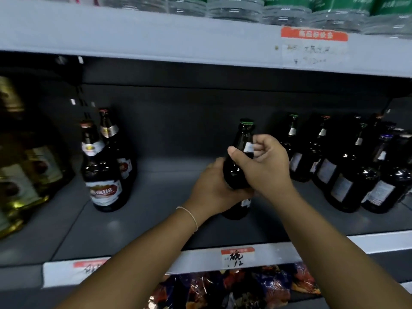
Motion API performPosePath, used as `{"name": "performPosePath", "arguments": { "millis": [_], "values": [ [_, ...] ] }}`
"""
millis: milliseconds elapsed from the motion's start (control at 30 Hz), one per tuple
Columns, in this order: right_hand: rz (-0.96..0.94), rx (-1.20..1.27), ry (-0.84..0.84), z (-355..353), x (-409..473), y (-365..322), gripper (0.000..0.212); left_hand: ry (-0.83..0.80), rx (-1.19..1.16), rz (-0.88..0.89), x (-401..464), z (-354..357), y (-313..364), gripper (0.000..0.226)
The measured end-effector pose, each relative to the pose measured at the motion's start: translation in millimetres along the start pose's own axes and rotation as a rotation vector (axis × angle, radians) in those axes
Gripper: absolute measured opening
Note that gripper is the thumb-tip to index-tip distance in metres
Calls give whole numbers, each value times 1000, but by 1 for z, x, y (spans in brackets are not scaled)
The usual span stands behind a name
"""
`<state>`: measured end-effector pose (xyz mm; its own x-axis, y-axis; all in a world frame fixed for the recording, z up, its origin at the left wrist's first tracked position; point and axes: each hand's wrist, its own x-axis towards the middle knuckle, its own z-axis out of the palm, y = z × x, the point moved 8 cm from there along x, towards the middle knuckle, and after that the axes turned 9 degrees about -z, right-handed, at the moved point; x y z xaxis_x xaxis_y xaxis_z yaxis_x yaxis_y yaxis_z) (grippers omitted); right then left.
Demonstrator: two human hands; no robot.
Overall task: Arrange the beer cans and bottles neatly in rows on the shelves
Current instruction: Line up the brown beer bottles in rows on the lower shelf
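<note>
A shop: grey shelves [156,219] of beer bottles [104,175] with handwritten price tags [237,257] on their edges.

thin bracelet [192,216], bare forearms

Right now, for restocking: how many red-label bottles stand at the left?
2: front bottle and another directly behind it on the shelf. More may be hidden behind.

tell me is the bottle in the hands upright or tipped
Upright: the held bottle has its green cap at the top, base near the shelf; whether it touches cannot be told.
</note>
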<state>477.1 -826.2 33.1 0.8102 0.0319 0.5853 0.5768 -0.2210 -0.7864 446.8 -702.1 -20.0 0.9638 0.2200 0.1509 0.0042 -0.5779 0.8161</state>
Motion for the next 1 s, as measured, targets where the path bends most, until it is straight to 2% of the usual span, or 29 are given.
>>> {"name": "performPosePath", "arguments": {
  "millis": [100, 333, 400, 633, 667, 733, 867, 1000],
  "values": [
    [-10, -4, -8, 30, -14, -22, 42, 56, 5, -54, -14, -30, -19, 82],
    [3, -12, -70, 88, -37, -63, 49, 55, -232, -99, -42, -98, -62, 81],
    [4, -16, -145, 106, -40, -71, 45, 34, -279, -109, -48, -113, -74, 78],
    [-43, 171, -512, 165, -74, -98, 10, -96, -455, -90, -63, -155, -111, 71],
    [-41, 195, -544, 171, -78, -102, 12, -117, -462, -84, -65, -160, -116, 71],
    [-56, 222, -542, 182, -84, -110, 19, -164, -459, -63, -68, -170, -127, 73],
    [-87, 220, -480, 206, -100, -119, 18, -267, -446, -40, -76, -189, -144, 75],
    [-67, 262, -438, 228, -111, -125, 24, -265, -448, -27, -83, -209, -156, 68]
  ]
}}
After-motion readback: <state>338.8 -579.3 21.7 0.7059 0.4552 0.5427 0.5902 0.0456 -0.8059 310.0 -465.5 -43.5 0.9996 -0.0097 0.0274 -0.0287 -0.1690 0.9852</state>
